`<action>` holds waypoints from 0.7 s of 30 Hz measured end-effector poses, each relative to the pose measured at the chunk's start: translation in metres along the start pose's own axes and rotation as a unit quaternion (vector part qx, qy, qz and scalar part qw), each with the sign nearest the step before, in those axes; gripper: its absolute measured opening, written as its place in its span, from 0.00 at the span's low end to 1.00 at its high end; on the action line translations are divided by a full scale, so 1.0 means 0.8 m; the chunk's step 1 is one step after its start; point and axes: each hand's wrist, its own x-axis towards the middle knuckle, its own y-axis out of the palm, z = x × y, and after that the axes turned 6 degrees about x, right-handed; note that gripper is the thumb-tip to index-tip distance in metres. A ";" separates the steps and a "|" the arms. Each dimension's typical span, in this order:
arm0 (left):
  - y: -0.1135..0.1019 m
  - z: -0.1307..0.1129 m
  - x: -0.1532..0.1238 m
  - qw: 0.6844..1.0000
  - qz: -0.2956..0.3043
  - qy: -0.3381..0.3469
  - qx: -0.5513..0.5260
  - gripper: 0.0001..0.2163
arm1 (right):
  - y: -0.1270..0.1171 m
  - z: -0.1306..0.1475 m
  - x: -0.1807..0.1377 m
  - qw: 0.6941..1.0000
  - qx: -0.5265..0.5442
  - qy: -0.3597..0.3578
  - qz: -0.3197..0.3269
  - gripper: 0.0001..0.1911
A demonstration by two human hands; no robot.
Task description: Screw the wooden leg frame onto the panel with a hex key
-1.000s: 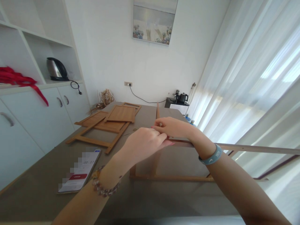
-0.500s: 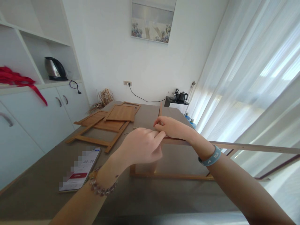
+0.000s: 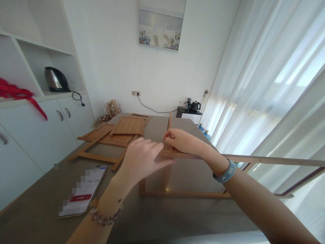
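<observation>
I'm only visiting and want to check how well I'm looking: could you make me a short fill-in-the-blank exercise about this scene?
1. The frame beside the right hand is made of ____.
2. The beaded bracelet is on the person's ____ wrist.
3. The phone lies flat on the ____.
4. The ribbon is coloured ____.

Missing words: wood; left; table; red.

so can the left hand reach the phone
Probably yes: the phone lies beside the left forearm with nothing seen on it, though the left hand would have to leave the wooden frame.
</observation>
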 end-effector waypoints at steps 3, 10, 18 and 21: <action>0.004 0.000 -0.002 1.000 -0.012 0.001 0.000 0.24 | 0.002 0.003 0.002 1.000 0.003 -0.008 0.002 0.13; 0.006 0.002 -0.001 0.999 -0.026 0.028 -0.023 0.24 | 0.006 0.010 0.013 0.999 -0.008 -0.034 0.000 0.10; 0.008 0.005 -0.003 0.999 0.003 0.025 -0.047 0.22 | -0.001 0.006 0.007 0.997 0.031 -0.050 0.042 0.14; 0.011 0.006 -0.004 0.998 0.006 0.023 -0.058 0.20 | -0.002 0.001 0.009 0.997 0.039 -0.060 0.041 0.14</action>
